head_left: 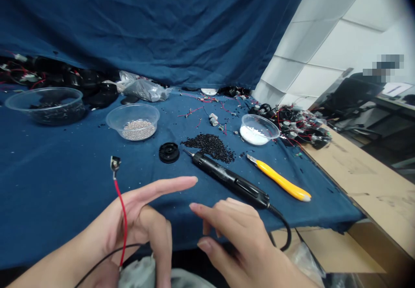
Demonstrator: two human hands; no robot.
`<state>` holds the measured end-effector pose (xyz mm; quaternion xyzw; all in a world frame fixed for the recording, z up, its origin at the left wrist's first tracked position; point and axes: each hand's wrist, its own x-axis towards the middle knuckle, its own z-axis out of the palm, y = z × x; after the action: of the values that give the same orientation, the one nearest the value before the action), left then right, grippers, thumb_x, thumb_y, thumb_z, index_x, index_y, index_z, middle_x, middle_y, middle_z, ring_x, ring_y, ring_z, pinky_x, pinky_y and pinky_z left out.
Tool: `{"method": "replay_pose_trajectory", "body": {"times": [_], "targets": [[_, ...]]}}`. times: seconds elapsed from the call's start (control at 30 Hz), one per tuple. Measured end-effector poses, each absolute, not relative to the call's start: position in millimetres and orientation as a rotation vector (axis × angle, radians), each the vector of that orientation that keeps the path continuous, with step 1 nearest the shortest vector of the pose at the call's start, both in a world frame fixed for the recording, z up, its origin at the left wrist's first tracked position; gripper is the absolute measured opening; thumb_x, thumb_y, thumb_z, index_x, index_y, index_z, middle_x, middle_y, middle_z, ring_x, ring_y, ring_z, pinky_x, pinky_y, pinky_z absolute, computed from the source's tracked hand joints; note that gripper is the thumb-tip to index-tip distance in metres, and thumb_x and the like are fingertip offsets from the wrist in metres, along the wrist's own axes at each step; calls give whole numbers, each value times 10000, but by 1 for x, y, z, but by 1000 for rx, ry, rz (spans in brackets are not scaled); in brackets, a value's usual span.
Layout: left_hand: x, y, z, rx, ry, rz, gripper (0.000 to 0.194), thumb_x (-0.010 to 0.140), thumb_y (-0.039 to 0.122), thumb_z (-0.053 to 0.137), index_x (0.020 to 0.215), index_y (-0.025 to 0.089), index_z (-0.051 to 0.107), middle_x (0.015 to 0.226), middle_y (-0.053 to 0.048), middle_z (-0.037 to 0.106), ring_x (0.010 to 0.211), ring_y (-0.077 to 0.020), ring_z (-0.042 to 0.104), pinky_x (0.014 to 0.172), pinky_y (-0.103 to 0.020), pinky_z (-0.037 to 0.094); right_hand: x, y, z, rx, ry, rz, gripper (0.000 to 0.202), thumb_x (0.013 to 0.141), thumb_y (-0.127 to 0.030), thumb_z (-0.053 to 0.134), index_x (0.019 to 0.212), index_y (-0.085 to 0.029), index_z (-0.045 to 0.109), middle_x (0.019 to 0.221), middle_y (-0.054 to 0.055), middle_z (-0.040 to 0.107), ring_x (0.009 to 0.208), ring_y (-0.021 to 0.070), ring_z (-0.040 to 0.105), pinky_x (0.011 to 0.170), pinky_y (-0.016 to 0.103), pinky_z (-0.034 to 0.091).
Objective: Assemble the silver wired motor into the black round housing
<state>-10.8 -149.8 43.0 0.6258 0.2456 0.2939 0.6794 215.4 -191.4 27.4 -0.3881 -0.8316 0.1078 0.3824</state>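
My left hand [145, 219] is at the lower middle, index finger stretched to the right and the other fingers curled. They close round a wired part, mostly hidden by the hand. Its red wire [124, 219] rises to a small black piece with metal on it [115, 164]; a black wire [106, 257] crosses my wrist. My right hand [236, 236] is to the right, thumb and index finger apart, with nothing visible between them. Just beyond it lies a black electric screwdriver [230, 177], its tip near a round black plastic part [169, 152] and a heap of small black screws [210, 146].
A yellow-handled cutter [280, 179] lies right of the screwdriver. Clear bowls hold silvery bits [110, 121], white material [275, 130] and dark parts [9, 102]. Wired parts [292, 123] pile up at the right edge, beside cardboard [359, 167]. A blue curtain [155, 28] hangs behind.
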Motion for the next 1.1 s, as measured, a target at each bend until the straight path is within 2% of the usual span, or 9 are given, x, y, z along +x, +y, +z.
{"method": "replay_pose_trajectory", "body": {"times": [0.13,0.23,0.37,0.47,0.53,0.7,0.83,1.0,1.1], "targets": [[-8,-140,40,1533,614,737,777,765,459,791,1437,299,436,728,4,758,657,-181,707,695,-271,553,214,-187,23,-1065,-2061,331,310,962,-302,535,1241,-167,556,830,-17,645,714,94,577,675,229,444],[-3,-130,28,1909,844,870,633,756,324,819,1320,341,533,886,51,771,787,-150,719,792,-237,542,213,-180,9,-1180,-2025,411,357,932,-273,576,1271,-165,554,903,5,655,766,104,604,692,223,478],[5,-121,11,2247,941,964,498,841,323,740,1294,289,535,937,66,760,832,-106,720,835,-184,525,207,-172,-12,-1242,-1978,362,368,908,-242,607,1264,-162,563,950,28,664,813,130,626,733,241,511],[6,-121,3,2403,960,1039,311,880,380,684,1131,209,615,924,32,757,792,-106,722,769,-167,539,201,-169,-19,-1251,-2027,276,325,926,-257,583,1237,-162,575,969,39,664,844,149,639,746,256,519],[4,-123,-1,2516,931,1065,268,917,387,632,1087,179,633,919,8,755,769,-113,719,729,-178,545,197,-168,-20,-1274,-2064,218,309,935,-274,561,1221,-158,581,958,41,659,848,162,641,735,267,515],[-1,-132,-6,2836,924,1034,315,998,300,505,1221,96,591,1017,-75,746,883,-184,713,789,-291,557,188,-168,-13,-1398,-2187,68,388,916,-319,546,1263,-146,572,919,39,645,814,198,623,667,307,484],[2,-140,-1,3021,1025,936,345,1005,200,403,1247,31,582,1097,-139,729,924,-243,699,772,-367,550,179,-167,-6,-1506,-2252,-22,404,871,-274,550,1250,-138,583,921,42,642,797,213,617,642,325,467],[4,-148,1,3095,1099,796,421,958,92,318,1303,1,542,1253,-171,670,1030,-248,665,825,-365,520,173,-165,-2,-1609,-2267,-47,426,869,-263,528,1268,-122,568,976,66,657,804,210,632,638,313,446],[2,-151,-2,3104,1103,715,513,884,20,335,1377,6,478,1354,-162,609,1126,-240,617,892,-352,486,171,-163,0,-1649,-2263,-14,397,863,-274,540,1230,-127,575,920,62,659,771,208,630,614,305,422]]}}
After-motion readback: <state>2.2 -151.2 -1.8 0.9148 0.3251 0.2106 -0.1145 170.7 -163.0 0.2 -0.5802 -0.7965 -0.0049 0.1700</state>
